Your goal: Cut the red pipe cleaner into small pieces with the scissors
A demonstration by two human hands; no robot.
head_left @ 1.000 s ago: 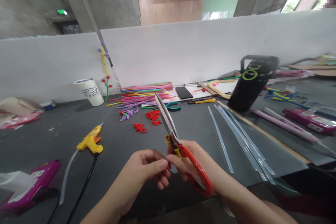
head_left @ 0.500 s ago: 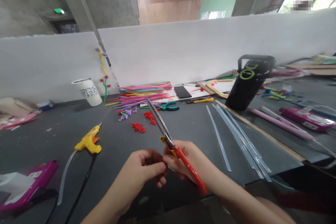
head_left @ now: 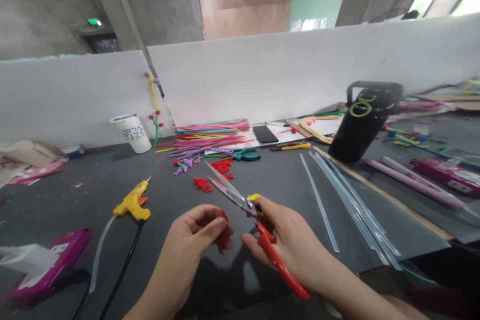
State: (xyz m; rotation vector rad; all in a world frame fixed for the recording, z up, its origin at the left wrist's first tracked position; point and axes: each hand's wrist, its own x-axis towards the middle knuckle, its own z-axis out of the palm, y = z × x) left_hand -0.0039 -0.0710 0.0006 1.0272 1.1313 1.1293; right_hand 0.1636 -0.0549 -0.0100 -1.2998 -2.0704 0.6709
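Note:
My right hand (head_left: 287, 232) grips a pair of scissors (head_left: 275, 260) with red handles, and the blades are slightly parted, pointing up and to the left. My left hand (head_left: 204, 237) is closed in a pinch just left of the scissors. A small red piece (head_left: 224, 215) shows at its fingertips; most of it is hidden. Beyond the blades lie piles of short red pieces (head_left: 202, 184) and short purple pieces (head_left: 184, 166). Behind them a bundle of coloured pipe cleaners (head_left: 210, 135) rests against the white partition.
A yellow glue gun (head_left: 133, 201) lies at left, near a purple power strip (head_left: 52, 262). Clear glue sticks (head_left: 352, 205) lie at right before a black bottle (head_left: 362, 125). Teal-handled pliers (head_left: 245, 154), a phone (head_left: 265, 134) and a white cup (head_left: 133, 134) sit farther back.
The scissors have gone from closed to slightly parted and tilted further left. My hands have moved apart, and a red piece now shows at my left fingertips. The view has shifted a little.

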